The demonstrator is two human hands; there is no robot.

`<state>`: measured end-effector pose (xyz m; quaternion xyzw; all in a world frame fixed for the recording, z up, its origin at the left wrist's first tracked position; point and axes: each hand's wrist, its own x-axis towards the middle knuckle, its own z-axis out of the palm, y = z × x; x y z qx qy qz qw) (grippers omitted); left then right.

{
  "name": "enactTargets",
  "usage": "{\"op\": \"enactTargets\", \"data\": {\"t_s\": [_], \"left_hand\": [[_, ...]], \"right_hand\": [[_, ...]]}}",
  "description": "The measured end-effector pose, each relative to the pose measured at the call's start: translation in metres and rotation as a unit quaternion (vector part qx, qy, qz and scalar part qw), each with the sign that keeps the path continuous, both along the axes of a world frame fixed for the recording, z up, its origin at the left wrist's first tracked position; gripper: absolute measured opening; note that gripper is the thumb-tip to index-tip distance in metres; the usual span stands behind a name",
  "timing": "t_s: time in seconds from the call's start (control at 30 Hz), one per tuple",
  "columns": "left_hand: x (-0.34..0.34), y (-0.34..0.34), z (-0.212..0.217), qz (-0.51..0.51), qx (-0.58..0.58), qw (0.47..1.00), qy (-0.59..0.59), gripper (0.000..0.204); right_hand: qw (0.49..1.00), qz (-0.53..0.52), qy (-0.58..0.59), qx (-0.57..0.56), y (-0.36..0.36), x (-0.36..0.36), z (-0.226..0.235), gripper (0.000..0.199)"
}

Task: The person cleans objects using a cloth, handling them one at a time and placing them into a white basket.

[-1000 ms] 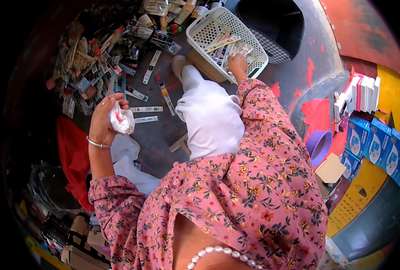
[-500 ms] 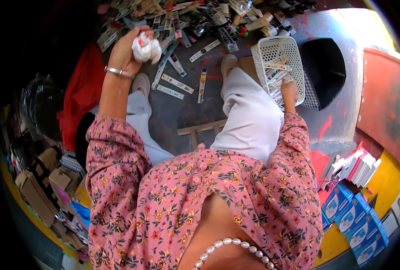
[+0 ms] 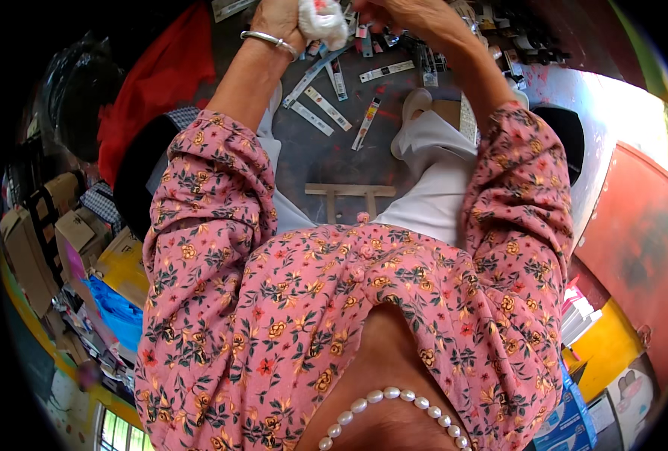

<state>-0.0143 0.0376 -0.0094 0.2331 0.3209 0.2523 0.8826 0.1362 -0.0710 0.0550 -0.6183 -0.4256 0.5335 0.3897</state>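
Holding a red-marked white wad (image 3: 323,24) in its grip, the left hand (image 3: 276,21) is resting at the view's upper edge. The right hand (image 3: 401,10) is hovering near it, blurred and partly cut off; its grip cannot be determined. Strips (image 3: 386,71) are lying below on the floor (image 3: 349,161); the basket (image 3: 468,119) is standing mostly hidden by the right forearm (image 3: 469,60). Judged step: two-handed handling near the wad. The next move is probably calling for careful right-hand placement.
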Motion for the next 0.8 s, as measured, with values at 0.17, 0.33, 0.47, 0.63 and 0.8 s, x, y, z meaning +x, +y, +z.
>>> {"op": "enactTargets", "data": {"t_s": [0.17,0.33,0.47,0.63,0.8], "left_hand": [[-0.001,-0.010,0.005,0.085,0.020,0.996,0.012,0.033],[-0.027,0.013,0.001,0.055,-0.002,0.998,-0.027,0.023],[-0.053,-0.010,0.039,0.119,-0.011,0.991,0.053,0.021],[-0.067,-0.029,0.057,0.095,-0.027,0.992,0.072,0.031],[-0.072,-0.036,0.061,0.082,-0.063,0.989,0.104,0.028]], "right_hand": [[0.969,0.084,-0.230,0.035,0.009,0.005,-0.100,0.030],[0.867,0.153,-0.458,-0.122,-0.039,0.024,-0.299,0.026],[0.880,0.054,-0.379,-0.282,-0.049,-0.015,-0.324,0.037],[0.871,-0.073,-0.359,-0.327,-0.036,-0.063,-0.329,0.056],[0.861,-0.091,-0.412,-0.285,-0.036,-0.093,-0.362,0.038]]}}
